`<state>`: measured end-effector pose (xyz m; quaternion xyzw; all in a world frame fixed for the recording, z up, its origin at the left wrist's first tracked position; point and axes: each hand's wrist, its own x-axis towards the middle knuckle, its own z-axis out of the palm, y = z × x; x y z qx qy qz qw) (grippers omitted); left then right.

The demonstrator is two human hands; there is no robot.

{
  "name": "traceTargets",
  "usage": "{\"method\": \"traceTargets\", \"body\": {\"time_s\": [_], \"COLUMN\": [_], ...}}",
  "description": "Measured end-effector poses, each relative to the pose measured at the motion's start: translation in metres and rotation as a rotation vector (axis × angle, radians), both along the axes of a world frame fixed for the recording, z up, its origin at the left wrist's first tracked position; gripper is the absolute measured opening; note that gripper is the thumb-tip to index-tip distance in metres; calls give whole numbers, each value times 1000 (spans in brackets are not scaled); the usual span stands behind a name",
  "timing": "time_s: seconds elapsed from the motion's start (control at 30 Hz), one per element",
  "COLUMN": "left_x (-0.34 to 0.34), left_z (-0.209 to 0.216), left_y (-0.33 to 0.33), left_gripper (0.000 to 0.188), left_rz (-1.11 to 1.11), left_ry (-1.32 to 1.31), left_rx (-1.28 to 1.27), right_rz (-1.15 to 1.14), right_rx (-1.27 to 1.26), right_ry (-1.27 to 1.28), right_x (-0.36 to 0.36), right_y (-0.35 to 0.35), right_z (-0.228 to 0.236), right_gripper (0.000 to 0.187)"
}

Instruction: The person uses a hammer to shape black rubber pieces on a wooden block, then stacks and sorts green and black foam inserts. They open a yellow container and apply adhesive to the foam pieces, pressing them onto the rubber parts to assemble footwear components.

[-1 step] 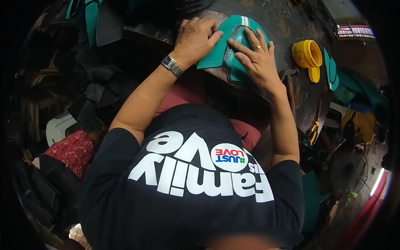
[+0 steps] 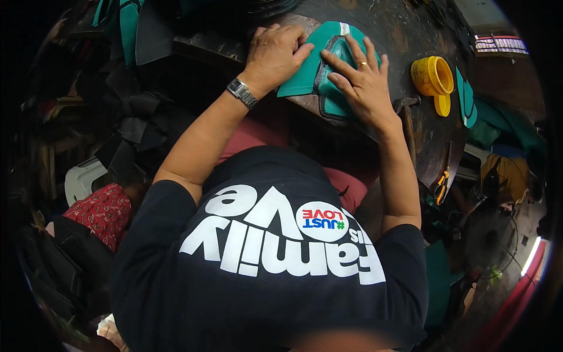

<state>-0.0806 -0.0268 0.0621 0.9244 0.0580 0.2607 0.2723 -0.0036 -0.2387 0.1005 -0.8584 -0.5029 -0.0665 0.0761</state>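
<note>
A teal panel [image 2: 305,73] with a rounded far end and a short white strip lies on the dark worktable [image 2: 396,41]. On top of it rests a smaller teal piece [image 2: 336,104] with a dark grey border, partly under my right hand [image 2: 365,82]. That hand is spread, its fingertips pressing on the piece and its rim. At the panel's left edge is my left hand [image 2: 277,56], its thumb against the panel and its fingers bent down over the table side. Those fingertips are partly hidden, and nothing shows in its grasp.
An open yellow tub [image 2: 433,77] stands right of the panel. Near it lie a hammer [image 2: 409,114], more teal pieces [image 2: 466,98] and orange-handled scissors [image 2: 441,188] by the table edge. Dark sheets [image 2: 155,35] hang at the left. A fan [image 2: 501,240] stands at the right.
My right hand's fingers have shifted slightly across the smaller teal piece. My left hand and the panel stay where they were.
</note>
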Motion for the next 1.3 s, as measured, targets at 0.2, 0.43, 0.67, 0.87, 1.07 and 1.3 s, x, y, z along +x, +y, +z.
{"method": "traceTargets", "body": {"time_s": [0.2, 0.43, 0.67, 0.87, 1.07, 1.3], "left_x": [1, 2, 3, 2, 1, 2], "left_z": [-5, -9, -9, -4, 0, -3], "left_y": [1, 2, 3, 3, 2, 3], "left_gripper": [20, 21, 22, 22, 20, 20], "left_rz": [5, 0, -7, -8, -1, -6], "left_ry": [-47, -75, -65, -36, 16, -45], "left_rx": [35, 46, 35, 32, -3, 48], "right_rz": [48, 165, 242, 18, -111, 39], "right_rx": [-32, -69, 73, 454, 174, 77], "right_ry": [-46, 72, 250, 406, 134, 95], "right_x": [11, -7, -14, 38, 56, 26], "right_y": [-2, -20, -25, -11, 7, -4], "right_z": [-15, -8, -1, -11, -31, -23], "right_gripper": [46, 45, 46, 51, 47, 37]}}
